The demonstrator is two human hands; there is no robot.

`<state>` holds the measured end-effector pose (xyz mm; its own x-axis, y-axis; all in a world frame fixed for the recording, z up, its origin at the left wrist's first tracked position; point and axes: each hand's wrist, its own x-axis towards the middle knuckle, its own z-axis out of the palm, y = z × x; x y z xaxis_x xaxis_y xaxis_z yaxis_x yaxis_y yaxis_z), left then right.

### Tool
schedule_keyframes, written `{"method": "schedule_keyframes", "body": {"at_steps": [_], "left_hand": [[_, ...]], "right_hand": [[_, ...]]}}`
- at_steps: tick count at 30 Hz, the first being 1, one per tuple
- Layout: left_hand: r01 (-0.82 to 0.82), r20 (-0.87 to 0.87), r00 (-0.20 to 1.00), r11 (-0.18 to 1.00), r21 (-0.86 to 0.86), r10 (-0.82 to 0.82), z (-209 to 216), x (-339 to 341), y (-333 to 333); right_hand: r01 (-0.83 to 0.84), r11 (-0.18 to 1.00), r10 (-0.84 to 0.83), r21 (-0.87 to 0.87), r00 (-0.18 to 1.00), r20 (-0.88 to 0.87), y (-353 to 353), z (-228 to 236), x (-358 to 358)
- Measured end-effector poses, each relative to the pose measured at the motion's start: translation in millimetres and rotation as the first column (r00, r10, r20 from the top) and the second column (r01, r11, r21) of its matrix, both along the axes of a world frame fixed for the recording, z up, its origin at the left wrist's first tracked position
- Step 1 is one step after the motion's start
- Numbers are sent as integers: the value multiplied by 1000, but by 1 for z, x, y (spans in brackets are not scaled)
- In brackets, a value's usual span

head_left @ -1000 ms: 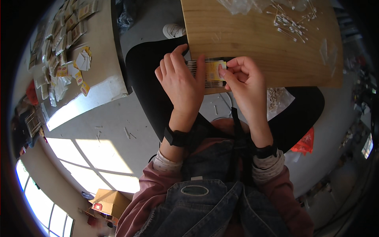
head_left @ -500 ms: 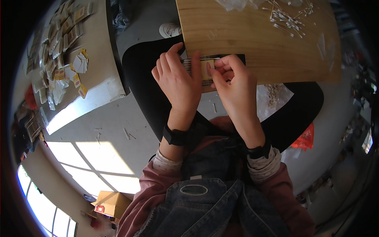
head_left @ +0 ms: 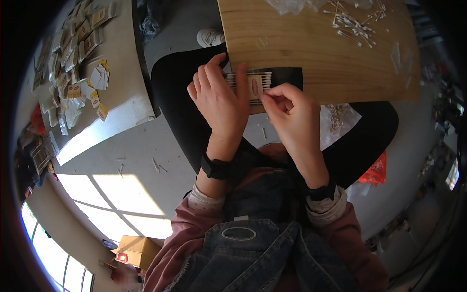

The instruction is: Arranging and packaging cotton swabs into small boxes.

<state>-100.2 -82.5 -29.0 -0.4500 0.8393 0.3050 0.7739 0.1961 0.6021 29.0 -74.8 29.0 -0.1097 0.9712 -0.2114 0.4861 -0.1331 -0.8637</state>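
A flat pack of cotton swabs [head_left: 266, 78] lies side by side in a row at the wooden table's near left edge. Around its middle is a small yellow and white card [head_left: 255, 86] with a red oval. My left hand [head_left: 219, 97] reaches over the pack's left part, thumb resting along the swabs and the other fingers stretched apart. At the card's lower right corner, thumb and forefinger of my right hand [head_left: 291, 104] are pinched together on the pack's edge. Partly beneath the pack, a flat black piece [head_left: 288, 77] shows to its right.
Loose cotton swabs [head_left: 355, 27] and clear plastic film [head_left: 287, 5] lie farther back on the wooden table [head_left: 292, 46]. A second table [head_left: 124, 73] at left carries many filled packs [head_left: 68, 53] and folded cards [head_left: 99, 78]. A clear bag of swabs [head_left: 338, 119] sits below the table edge.
My right hand has shifted slightly right and down, its fingers drawing together at the card's corner, uncovering more swabs and the black piece. My left hand has stayed nearly still.
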Motion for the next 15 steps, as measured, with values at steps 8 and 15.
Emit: {"method": "schedule_keyframes", "body": {"at_steps": [8, 15], "left_hand": [[357, -12, 933, 928, -105, -360, 41, -25, -15], [536, 48, 842, 825, -181, -537, 43, -46, -16]], "right_hand": [[174, 984, -121, 39, 811, -572, 3, -21, 13], [74, 989, 21, 132, 797, -603, -1, -33, -10]]}}
